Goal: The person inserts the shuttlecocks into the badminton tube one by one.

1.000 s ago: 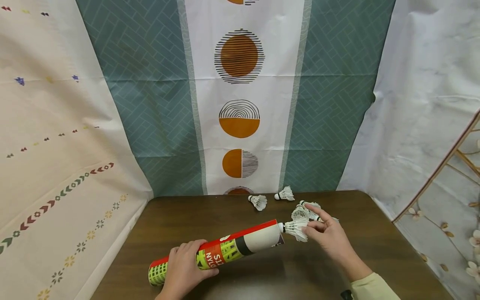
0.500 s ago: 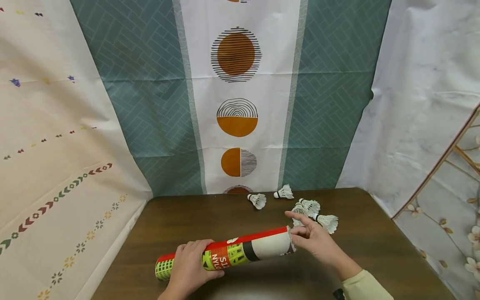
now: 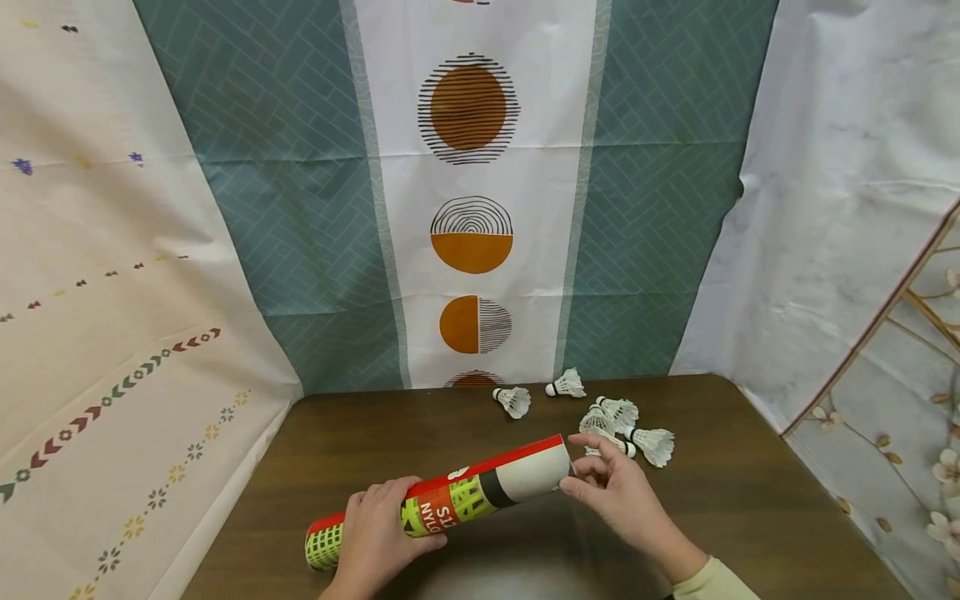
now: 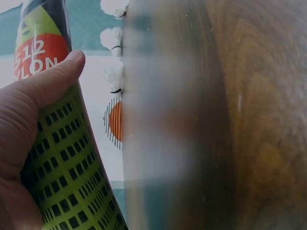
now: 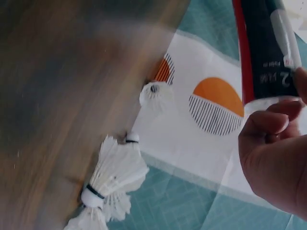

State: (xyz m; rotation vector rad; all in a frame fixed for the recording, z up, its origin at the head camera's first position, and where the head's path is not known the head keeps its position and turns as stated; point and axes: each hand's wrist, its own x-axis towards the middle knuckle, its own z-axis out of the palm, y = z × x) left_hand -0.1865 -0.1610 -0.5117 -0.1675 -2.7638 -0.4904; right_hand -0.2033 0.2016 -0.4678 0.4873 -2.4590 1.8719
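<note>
We've got a dark brown wooden table (image 3: 750,508), far corners rounded, pale glare toward the near edge; left wrist view shows blurry reflections on the top. Directly behind it we see a creased back cloth: teal panels (image 3: 675,208) with a brick-like line pattern, flanking a white strip (image 3: 540,208) printed with orange circles (image 3: 468,107) and black lines. Left: cream cloth (image 3: 112,250), rows of small coloured motifs. Right: wrinkled white cloth (image 3: 840,150), brown lines, pale flowers (image 3: 945,467).
</note>
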